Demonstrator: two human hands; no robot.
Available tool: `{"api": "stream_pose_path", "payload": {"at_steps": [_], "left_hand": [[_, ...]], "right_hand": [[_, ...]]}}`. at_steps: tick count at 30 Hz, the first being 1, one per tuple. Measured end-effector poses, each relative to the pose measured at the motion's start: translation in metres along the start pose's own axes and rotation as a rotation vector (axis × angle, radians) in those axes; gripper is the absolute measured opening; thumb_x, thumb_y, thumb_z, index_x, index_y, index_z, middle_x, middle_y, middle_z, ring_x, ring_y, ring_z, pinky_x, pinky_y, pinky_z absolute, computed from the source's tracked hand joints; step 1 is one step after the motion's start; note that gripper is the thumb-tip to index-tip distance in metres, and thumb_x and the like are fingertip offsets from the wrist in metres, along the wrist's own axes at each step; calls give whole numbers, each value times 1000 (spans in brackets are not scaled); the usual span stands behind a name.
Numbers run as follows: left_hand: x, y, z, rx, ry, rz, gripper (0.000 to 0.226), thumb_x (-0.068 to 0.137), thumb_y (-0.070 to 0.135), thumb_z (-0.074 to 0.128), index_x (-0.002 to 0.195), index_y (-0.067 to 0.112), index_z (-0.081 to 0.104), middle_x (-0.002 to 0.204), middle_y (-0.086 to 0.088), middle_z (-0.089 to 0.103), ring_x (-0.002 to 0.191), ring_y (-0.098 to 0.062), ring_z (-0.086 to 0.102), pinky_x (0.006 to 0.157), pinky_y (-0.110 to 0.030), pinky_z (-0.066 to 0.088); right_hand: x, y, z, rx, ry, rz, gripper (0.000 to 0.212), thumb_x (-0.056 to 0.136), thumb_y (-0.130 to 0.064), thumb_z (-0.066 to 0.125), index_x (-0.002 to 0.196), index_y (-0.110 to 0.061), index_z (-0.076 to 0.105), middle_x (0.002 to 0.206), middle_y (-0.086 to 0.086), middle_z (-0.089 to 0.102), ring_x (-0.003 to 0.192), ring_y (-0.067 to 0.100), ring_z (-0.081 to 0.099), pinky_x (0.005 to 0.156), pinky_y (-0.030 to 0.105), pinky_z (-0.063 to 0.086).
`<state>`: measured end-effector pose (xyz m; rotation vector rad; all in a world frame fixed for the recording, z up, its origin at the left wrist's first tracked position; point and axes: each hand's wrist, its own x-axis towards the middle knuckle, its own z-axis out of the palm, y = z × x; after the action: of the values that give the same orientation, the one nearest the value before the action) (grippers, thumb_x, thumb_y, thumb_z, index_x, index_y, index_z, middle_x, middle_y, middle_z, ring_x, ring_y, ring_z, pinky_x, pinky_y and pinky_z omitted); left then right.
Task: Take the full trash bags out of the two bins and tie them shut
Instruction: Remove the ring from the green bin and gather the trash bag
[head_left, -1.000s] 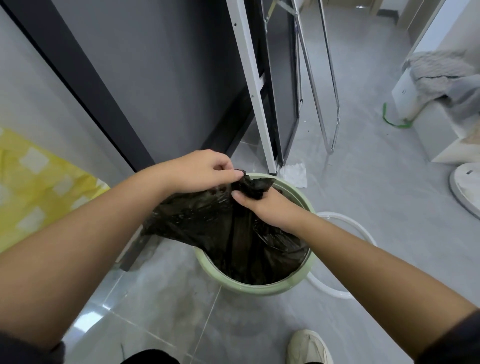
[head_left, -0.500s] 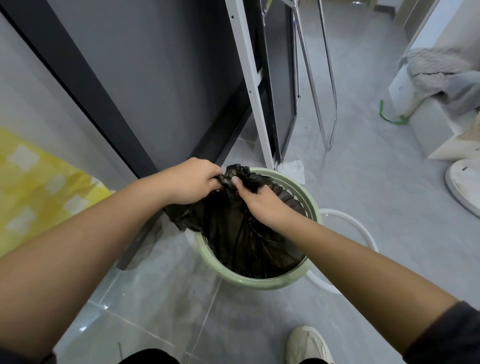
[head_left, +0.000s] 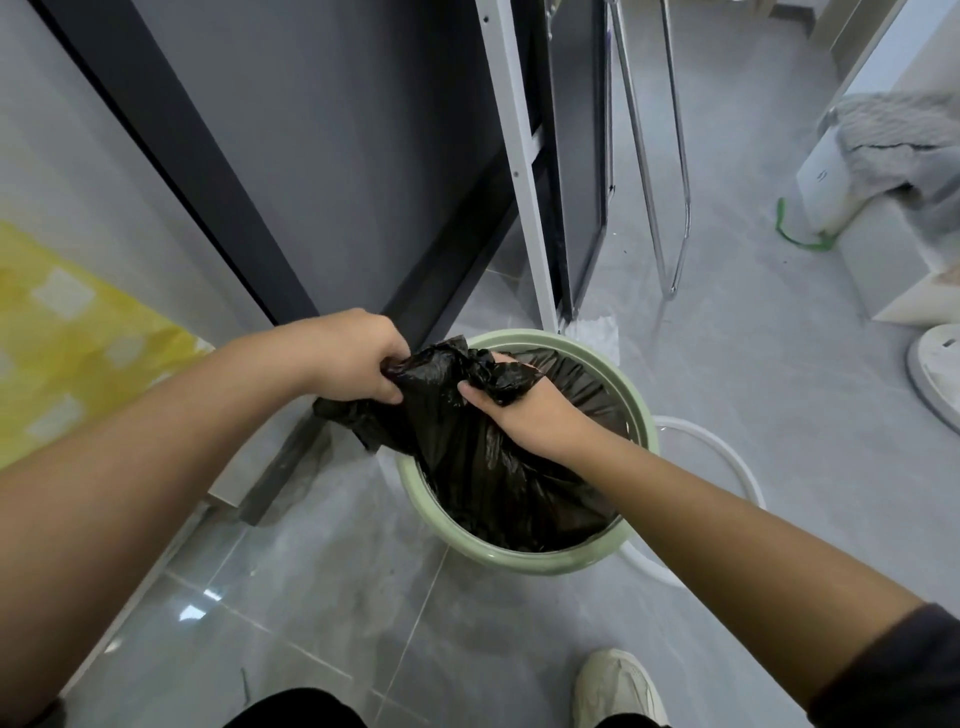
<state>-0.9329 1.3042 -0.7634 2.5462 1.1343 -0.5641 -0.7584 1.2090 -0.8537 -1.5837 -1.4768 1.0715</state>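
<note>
Over the far rim of the green bin (head_left: 540, 564): black trash bag (head_left: 498, 467), body seated inside the bin, mouth bunched tighter than a second ago; left hand (head_left: 353, 358) grips one gather, right hand (head_left: 524, 410) clutches the other, close together; tying seemingly begun, lift-out pending.
</note>
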Motion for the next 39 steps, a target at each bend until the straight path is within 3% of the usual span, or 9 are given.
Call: {"api": "stream_pose_path", "payload": {"at_steps": [2,7,13,16,20,27,31,35,39], "left_hand": [[4,-2,-2,-78,61,35,36,84,24,66,56,26,45,57,8,49,56,-5,43,55,-25,32],[12,3,-2,-241,141,66,18,84,19,63,69,28,60,69,11,61,65,-5,55,60,-20,40],[20,-1,-4,-518,127,8,15,89,16,60,76,20,66,68,0,67,51,-16,63,52,-22,51],[24,5,-5,-606,115,20,15,90,11,60,76,16,65,71,-4,67,46,-11,61,48,-18,51],[29,9,-2,-673,90,40,16,90,9,60,77,15,65,68,-2,66,51,-15,62,49,-18,52],[19,-13,22,-982,321,-191,17,95,18,48,90,14,64,77,1,61,62,-11,59,57,-23,50],[12,-26,87,-1005,26,-458,20,98,24,45,102,7,56,92,-8,62,69,-22,62,61,-32,52],[17,-17,118,-1277,-210,-361,22,97,24,51,94,4,60,94,-16,66,80,-27,69,71,-36,58],[25,-8,119,-1458,-236,-295,16,94,22,56,86,9,60,89,-15,70,80,-24,71,68,-32,59]], "right_hand": [[2,-3,5,-24,-25,-15,15,96,-20,55,86,-29,61,88,-18,61,80,-16,54,80,1,36],[8,-5,19,-18,-112,-58,26,99,-13,45,117,-2,60,109,0,58,105,4,48,80,-8,29],[5,-9,15,154,-249,79,45,100,-39,39,139,-19,45,126,-13,49,119,-1,43,86,-6,34],[8,-12,22,45,-290,67,45,95,-41,52,133,-19,53,131,-9,55,122,2,47,108,16,34],[14,-18,20,-76,-346,17,28,95,-33,54,108,-12,68,101,-12,65,89,-15,56,84,-2,36],[13,-22,18,11,-303,33,44,99,-33,47,72,-1,61,76,3,61,74,10,58,84,18,43],[10,-18,16,32,-281,136,49,97,-44,45,57,-16,46,62,-5,52,63,11,50,81,29,40],[5,-21,11,139,-170,220,42,94,-46,49,57,-28,44,55,-15,51,54,-1,46,74,25,37],[-3,-31,-5,120,-61,248,42,97,-40,48,103,-3,66,103,8,71,98,14,64,82,16,45]]}}
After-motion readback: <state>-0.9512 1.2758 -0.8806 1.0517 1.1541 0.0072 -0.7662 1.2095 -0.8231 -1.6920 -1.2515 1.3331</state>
